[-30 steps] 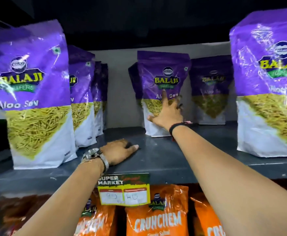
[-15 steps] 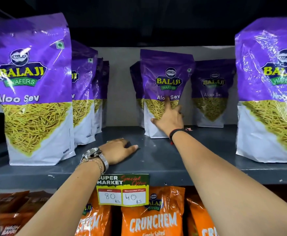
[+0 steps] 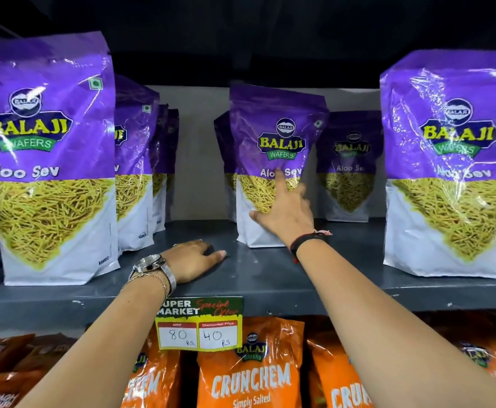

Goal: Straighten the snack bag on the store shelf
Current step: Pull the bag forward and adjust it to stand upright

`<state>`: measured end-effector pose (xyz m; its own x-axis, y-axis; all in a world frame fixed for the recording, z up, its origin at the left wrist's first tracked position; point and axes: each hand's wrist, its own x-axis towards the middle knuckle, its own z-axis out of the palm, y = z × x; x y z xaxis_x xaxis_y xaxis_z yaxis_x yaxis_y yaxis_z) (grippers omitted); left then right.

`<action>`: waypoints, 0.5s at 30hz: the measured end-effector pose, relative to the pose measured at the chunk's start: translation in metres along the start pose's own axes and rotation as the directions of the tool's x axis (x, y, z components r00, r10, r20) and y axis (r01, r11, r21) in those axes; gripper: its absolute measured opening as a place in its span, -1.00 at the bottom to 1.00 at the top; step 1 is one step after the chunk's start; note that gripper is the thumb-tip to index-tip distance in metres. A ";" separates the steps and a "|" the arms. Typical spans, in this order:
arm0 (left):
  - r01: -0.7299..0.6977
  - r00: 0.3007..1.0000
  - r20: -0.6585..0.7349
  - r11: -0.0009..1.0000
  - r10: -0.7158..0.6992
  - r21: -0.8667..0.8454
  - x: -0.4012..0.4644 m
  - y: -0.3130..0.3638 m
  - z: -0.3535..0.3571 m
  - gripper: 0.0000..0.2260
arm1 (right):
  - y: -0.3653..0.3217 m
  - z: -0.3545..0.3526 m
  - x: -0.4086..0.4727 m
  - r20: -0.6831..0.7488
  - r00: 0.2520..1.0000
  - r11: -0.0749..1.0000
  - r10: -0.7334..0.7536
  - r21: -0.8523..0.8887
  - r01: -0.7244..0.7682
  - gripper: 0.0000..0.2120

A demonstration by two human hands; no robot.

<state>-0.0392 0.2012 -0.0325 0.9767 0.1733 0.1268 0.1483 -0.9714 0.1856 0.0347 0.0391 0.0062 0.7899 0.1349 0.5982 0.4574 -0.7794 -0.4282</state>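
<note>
While both arms reach onto the grey shelf point(image 3: 270, 278), the scene reads as follows.

Snack bag look: the snack bag point(image 3: 273, 148) is a purple-topped pouch with a white base, a window of thin yellow strands, and the print "BALAJI WAFERS" and "Aloo Sev".

Snack bag place: it stands near the middle of the shelf, towards the far wall, apart from the front bags at left point(image 3: 49, 160) and right point(image 3: 444, 166). More purple bags stand just behind it on both sides.

Right hand: the right hand point(image 3: 285, 213) is spread wide and laid flat against the bag's front. Its forefinger reaches up to the "Aloo Sev" lettering and its thumb lies out to the left on the white lower part. It presses the face and grips nothing.

Left hand: the left hand point(image 3: 192, 260) rests palm down on the bare shelf near the front edge, fingers loosely curled, holding nothing. A wristwatch point(image 3: 149, 265) sits on that wrist.

Snack bag facing: its printed face looks towards the viewer. The long axis runs up and down, with the top leaning slightly to the right.

Below: a price tag point(image 3: 199, 325) hangs on the shelf edge above orange bags point(image 3: 249, 378).
</note>
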 end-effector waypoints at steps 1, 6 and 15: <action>0.002 1.000 0.005 1.000 -0.002 0.003 0.000 0.001 0.000 -0.43 | 0.000 -0.002 -0.003 -0.002 1.000 1.000 -0.002 -0.001 0.002 -0.11; 0.009 1.000 0.022 1.000 -0.009 0.017 -0.001 0.003 -0.002 -0.42 | -0.001 -0.010 -0.019 -0.011 1.000 1.000 -0.013 0.004 0.013 -0.11; 0.007 0.999 0.044 0.999 -0.009 0.050 0.000 0.005 -0.002 -0.42 | -0.005 -0.028 -0.047 -0.028 1.000 1.000 -0.010 -0.008 0.010 -0.09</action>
<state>-0.0390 0.1966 -0.0295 0.9811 0.1750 0.0821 0.1628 -0.9770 0.1379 -0.0166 0.0195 -0.0004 0.7733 0.1258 0.6215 0.4620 -0.7831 -0.4164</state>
